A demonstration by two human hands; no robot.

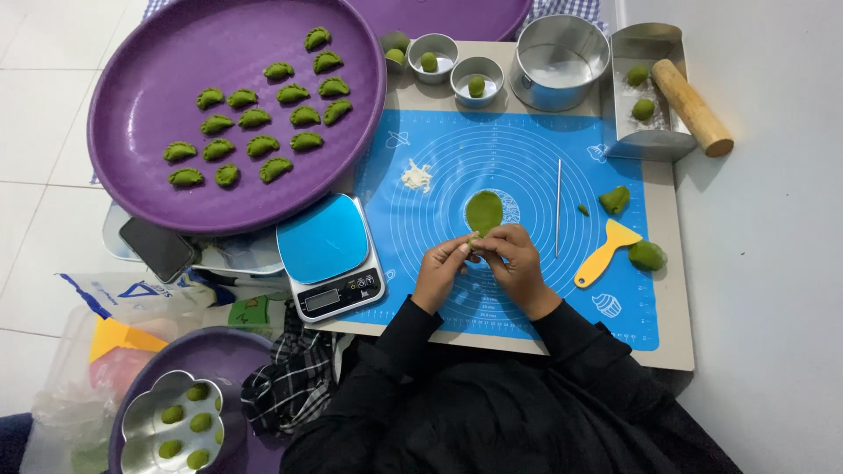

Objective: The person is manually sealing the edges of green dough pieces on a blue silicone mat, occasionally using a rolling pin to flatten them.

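Green dough disc (484,211), one only, stands above the blue silicone mat (527,167), pinched at its lower edge by the left hand (442,269) and right hand (513,261), fingertips closed on it, wrists drawn together. Seventeen crimped green dumplings (259,118) fill the purple tray (158,53).

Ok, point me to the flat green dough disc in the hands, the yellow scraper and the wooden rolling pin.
green dough disc (484,211), head view, middle of its flat face.
yellow scraper (616,237), head view, on its wide blade.
wooden rolling pin (690,106), head view, middle of the barrel.
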